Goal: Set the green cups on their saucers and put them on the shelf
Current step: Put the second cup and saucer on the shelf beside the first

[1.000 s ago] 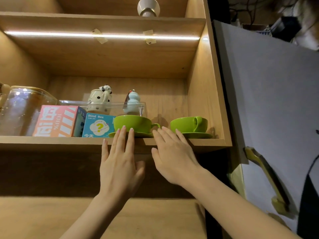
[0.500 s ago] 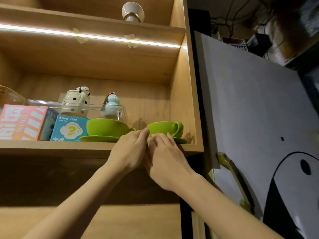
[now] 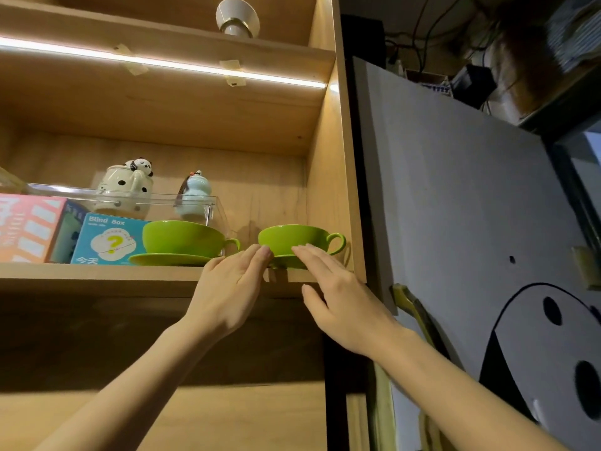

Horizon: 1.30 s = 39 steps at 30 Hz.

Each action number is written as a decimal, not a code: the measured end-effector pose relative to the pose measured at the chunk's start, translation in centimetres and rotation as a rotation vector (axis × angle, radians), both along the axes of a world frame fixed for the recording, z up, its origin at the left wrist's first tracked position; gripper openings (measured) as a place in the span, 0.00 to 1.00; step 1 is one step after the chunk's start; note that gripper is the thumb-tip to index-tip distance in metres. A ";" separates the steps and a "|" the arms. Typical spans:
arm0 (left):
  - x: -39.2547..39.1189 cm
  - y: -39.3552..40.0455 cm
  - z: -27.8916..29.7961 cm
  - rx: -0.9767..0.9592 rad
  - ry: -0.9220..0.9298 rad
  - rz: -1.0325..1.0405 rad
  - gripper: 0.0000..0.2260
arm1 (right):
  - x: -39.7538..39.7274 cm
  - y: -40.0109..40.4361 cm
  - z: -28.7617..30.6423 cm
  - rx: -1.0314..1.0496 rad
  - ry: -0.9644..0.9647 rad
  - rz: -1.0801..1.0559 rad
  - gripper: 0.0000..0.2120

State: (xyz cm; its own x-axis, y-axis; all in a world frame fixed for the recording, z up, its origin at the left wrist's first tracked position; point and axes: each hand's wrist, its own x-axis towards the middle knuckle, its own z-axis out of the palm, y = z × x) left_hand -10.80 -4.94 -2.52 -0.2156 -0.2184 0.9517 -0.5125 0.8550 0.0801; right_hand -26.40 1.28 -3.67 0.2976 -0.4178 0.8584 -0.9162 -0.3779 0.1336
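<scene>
Both hands are flat, with the fingers straight, and neither one holds anything. The left hand (image 3: pixel 227 289) reaches up so its fingertips (image 3: pixel 263 252) touch the left side of the right green cup (image 3: pixel 294 237), down low by its saucer (image 3: pixel 286 262). The right hand (image 3: pixel 341 297) has its fingers (image 3: pixel 309 252) laid against the front of the same cup, and its thumb hangs below the front edge of the shelf (image 3: pixel 97 276).

This cup sits on its saucer at the right end of the shelf, near the wooden side wall (image 3: pixel 328 190). Its handle points right, toward the wall. The hands hide most of the saucer.

The left green cup (image 3: pixel 183 237) sits on its own saucer (image 3: pixel 169 259) just beside the first pair, with a small gap between them. Its handle points right too.

Left of that cup is a blue box (image 3: pixel 104 239) with a yellow question mark and the words "Blind Box". Next to it is a pink and white box (image 3: pixel 26 227). Behind them stands a clear plastic tray (image 3: pixel 130 200) with a spotted panda pot (image 3: pixel 125 187) and a small pale blue figure (image 3: pixel 195 196) in it.

A light strip (image 3: pixel 162 63) glows under the shelf above. To the right is a grey door (image 3: pixel 471 206) with a brass handle (image 3: pixel 413 307).
</scene>
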 end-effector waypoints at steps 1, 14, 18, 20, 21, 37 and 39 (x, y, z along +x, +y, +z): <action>-0.2 0.0 -0.1 -0.010 0.017 -0.006 0.28 | -0.3 -0.1 -0.1 -0.002 0.024 -0.027 0.26; -0.2 -0.9 -1.2 0.004 0.103 -0.173 0.29 | -1.6 -0.9 -0.6 0.014 0.064 -0.164 0.28; -0.1 -1.3 -1.5 -0.038 0.036 -0.070 0.29 | -1.3 -0.9 -0.9 -0.003 0.014 -0.141 0.28; 0.0 -1.4 -1.7 -0.074 -0.011 0.030 0.32 | -1.2 -1.1 -0.9 -0.009 -0.024 -0.118 0.28; 0.0 -1.5 -1.7 -0.082 -0.026 0.061 0.32 | -1.1 -1.2 -0.9 -0.024 -0.036 -0.108 0.28; -0.3 -1.7 -2.3 -0.114 -0.063 0.192 0.32 | -1.1 -2.1 -1.1 -0.129 -0.034 -0.103 0.27; -0.3 -1.8 -2.4 -0.116 -0.060 0.187 0.31 | -1.1 -1.9 -1.1 -0.118 -0.025 -0.117 0.27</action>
State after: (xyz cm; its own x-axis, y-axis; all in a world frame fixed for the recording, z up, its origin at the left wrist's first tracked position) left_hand -11.09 -6.76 -4.89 -0.2390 -0.1494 0.9595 -0.6634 0.7466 -0.0490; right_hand -27.48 -0.63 -4.76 0.2308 -0.3440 0.9102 -0.9566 -0.2513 0.1477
